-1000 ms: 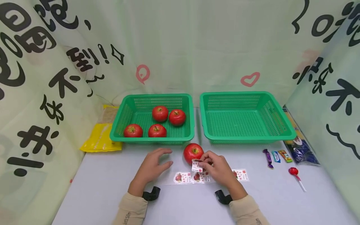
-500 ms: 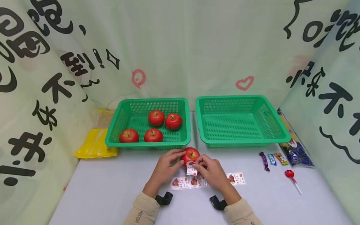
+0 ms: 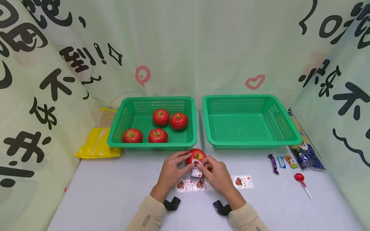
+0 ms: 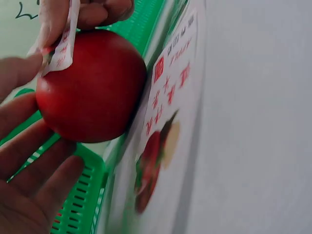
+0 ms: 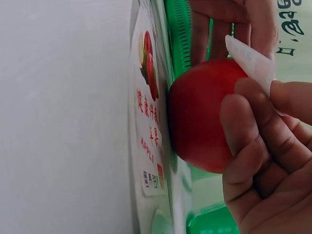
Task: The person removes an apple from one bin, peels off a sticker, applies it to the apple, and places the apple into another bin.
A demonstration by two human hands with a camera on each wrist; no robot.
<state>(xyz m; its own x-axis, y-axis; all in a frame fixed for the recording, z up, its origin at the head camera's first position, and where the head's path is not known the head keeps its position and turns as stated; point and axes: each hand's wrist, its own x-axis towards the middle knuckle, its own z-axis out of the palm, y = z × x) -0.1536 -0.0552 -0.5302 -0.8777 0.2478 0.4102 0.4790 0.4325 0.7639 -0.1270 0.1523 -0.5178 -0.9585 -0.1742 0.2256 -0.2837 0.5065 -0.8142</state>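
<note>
A red apple stands on the table in front of the gap between the two baskets. My left hand holds its left side, fingers along the skin and thumb tip at the sticker label. With thumb and index finger, my right hand pinches that white apple label against the apple's near face. The label's upper end lies on the skin, and its lower part hangs away, bent outward in the right wrist view. More printed labels lie in a row on the table below the hands, one partly hidden by the right hand.
The left green basket holds several red apples. A second green basket stands at right. A yellow bag lies far left. Small wrapped candies, a red lollipop and a dark blue packet lie at right.
My left hand has moved right, from apart to resting against the apple, and its thumb has come up to the label. My right hand still pinches the label at the apple's front.
</note>
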